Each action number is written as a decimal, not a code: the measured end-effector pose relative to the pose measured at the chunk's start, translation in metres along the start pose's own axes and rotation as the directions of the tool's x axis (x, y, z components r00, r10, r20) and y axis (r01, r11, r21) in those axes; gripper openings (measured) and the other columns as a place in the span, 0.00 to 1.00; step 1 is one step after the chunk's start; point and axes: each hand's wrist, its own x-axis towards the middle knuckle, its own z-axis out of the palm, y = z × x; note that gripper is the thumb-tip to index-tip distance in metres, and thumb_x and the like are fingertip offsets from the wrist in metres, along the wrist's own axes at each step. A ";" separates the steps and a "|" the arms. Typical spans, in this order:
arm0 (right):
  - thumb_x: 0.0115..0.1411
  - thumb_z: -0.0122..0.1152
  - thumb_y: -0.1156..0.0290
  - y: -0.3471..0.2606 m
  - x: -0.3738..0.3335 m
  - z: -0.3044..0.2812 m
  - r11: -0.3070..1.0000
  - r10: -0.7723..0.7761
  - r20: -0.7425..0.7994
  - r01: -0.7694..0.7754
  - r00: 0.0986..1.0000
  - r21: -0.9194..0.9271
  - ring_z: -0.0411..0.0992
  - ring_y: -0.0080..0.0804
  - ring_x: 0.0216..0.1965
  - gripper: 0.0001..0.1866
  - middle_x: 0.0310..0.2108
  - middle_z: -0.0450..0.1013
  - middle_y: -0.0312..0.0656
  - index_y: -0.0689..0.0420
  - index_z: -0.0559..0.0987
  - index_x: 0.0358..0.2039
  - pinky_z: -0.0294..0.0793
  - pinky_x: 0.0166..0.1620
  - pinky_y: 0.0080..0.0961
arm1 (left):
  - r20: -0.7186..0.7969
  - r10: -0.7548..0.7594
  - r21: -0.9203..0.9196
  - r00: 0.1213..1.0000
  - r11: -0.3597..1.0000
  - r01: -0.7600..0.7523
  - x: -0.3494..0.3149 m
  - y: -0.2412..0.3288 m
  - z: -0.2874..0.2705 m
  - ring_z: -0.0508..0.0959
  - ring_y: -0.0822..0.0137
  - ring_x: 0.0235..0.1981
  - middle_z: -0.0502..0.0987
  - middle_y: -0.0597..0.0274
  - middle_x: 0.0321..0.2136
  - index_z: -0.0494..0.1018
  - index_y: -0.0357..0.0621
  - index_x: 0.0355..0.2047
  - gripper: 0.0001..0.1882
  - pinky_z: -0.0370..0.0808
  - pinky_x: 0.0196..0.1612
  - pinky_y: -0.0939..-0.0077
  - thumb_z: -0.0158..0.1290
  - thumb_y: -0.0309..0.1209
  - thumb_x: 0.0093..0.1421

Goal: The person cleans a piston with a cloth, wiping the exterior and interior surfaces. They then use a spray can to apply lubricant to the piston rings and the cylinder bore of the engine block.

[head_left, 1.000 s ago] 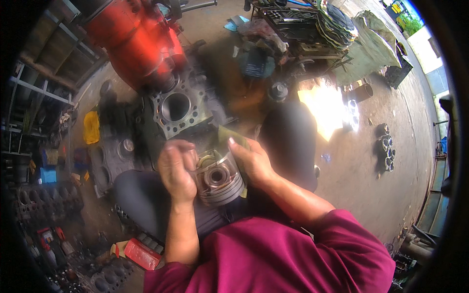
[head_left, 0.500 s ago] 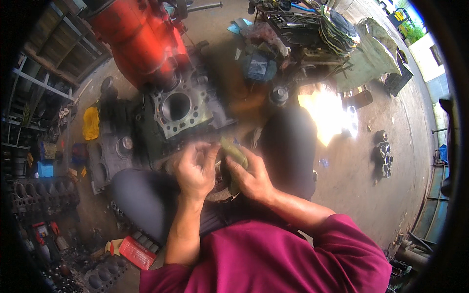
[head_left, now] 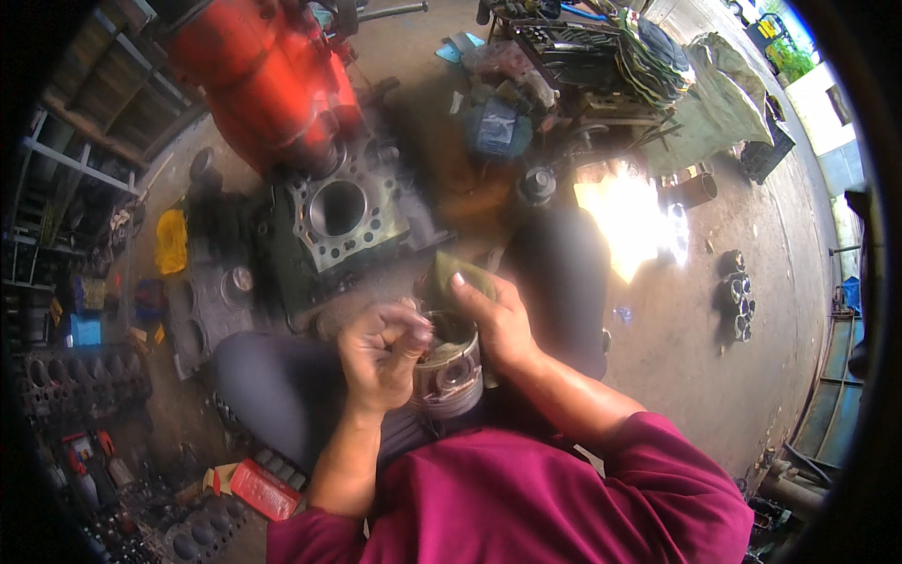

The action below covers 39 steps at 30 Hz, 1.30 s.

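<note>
A grey metal piston [head_left: 451, 383] with ring grooves and a pin hole stands between my hands, low over my lap. My right hand [head_left: 505, 324] grips an olive-green cloth [head_left: 462, 273], thumb on top, just above the piston's far right rim. On the left, my left hand [head_left: 381, 352] is closed in a pinch, thumb against forefinger, at the piston's left edge. Whatever those fingertips hold, if anything, is too small to make out. Part of the piston's open end is hidden behind the hands and the cloth.
Ahead stands an engine block [head_left: 362, 211] with a large bore, beside a red machine [head_left: 268, 80]. A red box [head_left: 265, 489] lies at lower left, near cylinder blocks [head_left: 80, 376]. Several metal parts [head_left: 739, 296] rest on the floor at right. A tool tray [head_left: 568, 52] is at far right.
My hands have moved apart, uncovering the piston, which now shows more upright. The cloth has opened out in my right hand. My left hand has shifted slightly down.
</note>
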 end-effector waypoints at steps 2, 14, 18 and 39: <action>0.74 0.56 0.62 -0.004 0.001 0.004 0.998 0.047 -0.014 -0.046 0.999 0.035 0.77 0.22 0.42 0.17 0.42 0.80 0.37 0.64 0.79 0.51 0.77 0.49 0.25 | 0.028 0.010 -0.171 1.000 0.985 -0.005 0.003 -0.003 -0.001 0.61 0.81 0.15 0.66 0.73 0.13 0.71 0.40 0.35 0.22 0.60 0.26 0.79 0.59 0.48 0.68; 0.73 0.58 0.59 -0.007 0.004 0.014 0.982 0.182 -0.125 -0.188 0.975 -0.036 0.77 0.26 0.41 0.20 0.43 0.79 0.41 0.63 0.78 0.53 0.76 0.46 0.25 | 0.045 -0.106 -0.846 0.993 0.525 0.095 0.014 -0.012 -0.016 0.51 0.75 0.16 0.54 0.75 0.10 0.70 0.52 0.34 0.31 0.55 0.28 0.75 0.36 0.66 0.71; 0.73 0.59 0.60 -0.010 -0.007 0.017 0.956 0.288 -0.093 -0.291 0.953 -0.024 0.77 0.23 0.39 0.16 0.40 0.81 0.37 0.61 0.81 0.49 0.77 0.44 0.24 | -0.064 -0.018 -0.686 0.998 0.727 -0.031 0.016 -0.009 -0.023 0.52 0.75 0.16 0.54 0.75 0.11 0.71 0.48 0.34 0.29 0.54 0.27 0.75 0.40 0.61 0.72; 0.69 0.61 0.67 -0.010 -0.044 0.016 0.578 -0.337 0.202 0.371 0.920 -0.727 0.71 0.60 0.62 0.31 0.61 0.70 0.66 0.71 0.66 0.66 0.71 0.63 0.41 | -0.297 0.205 0.313 0.933 0.944 -0.108 0.001 -0.015 -0.013 0.73 0.72 0.27 0.77 0.64 0.25 0.77 0.39 0.28 0.16 0.69 0.35 0.75 0.67 0.39 0.63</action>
